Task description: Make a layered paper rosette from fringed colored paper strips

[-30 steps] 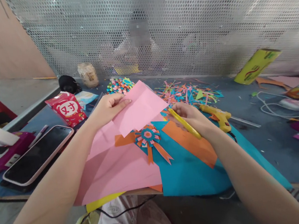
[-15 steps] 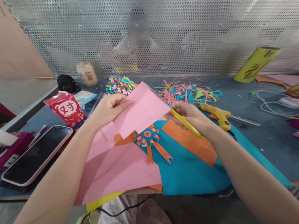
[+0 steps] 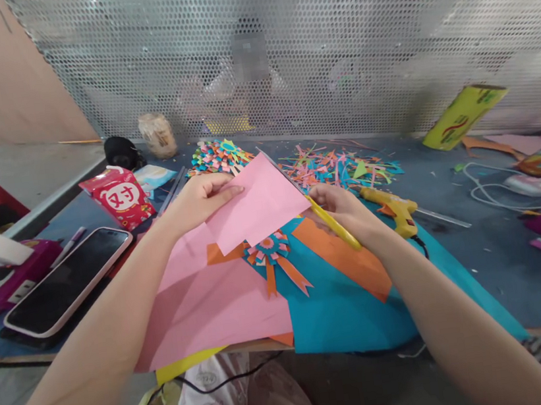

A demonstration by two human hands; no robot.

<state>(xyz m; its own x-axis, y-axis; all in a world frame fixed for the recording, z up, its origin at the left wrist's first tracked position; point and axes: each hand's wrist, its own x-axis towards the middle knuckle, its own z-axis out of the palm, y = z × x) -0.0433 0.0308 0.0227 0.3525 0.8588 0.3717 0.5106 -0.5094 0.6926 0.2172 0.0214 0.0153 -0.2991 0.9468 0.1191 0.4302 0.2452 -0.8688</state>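
My left hand (image 3: 210, 197) pinches a piece of pink paper (image 3: 258, 201) by its left edge, thumb on top. In my right hand (image 3: 338, 207) are yellow-handled scissors (image 3: 336, 224), their blades lying along the paper's upper right edge. How far the blades are apart I cannot make out. Under the held piece lies a paper rosette (image 3: 267, 249) in blue, pink and orange with two orange tails. Beneath it are a large pink sheet (image 3: 215, 309), a blue sheet (image 3: 346, 319) and an orange strip (image 3: 342, 259).
A yellow glue gun (image 3: 398, 209) lies right of my right hand. Colourful paper strips (image 3: 325, 165) and a pile of rosettes (image 3: 219, 155) are behind. At left are a phone (image 3: 68, 279) and a red snack bag (image 3: 120, 199). A perforated metal screen (image 3: 353, 39) closes off the back.
The pink paper and both hands have shifted down very slightly. My grip on the paper and the scissors stays the same.
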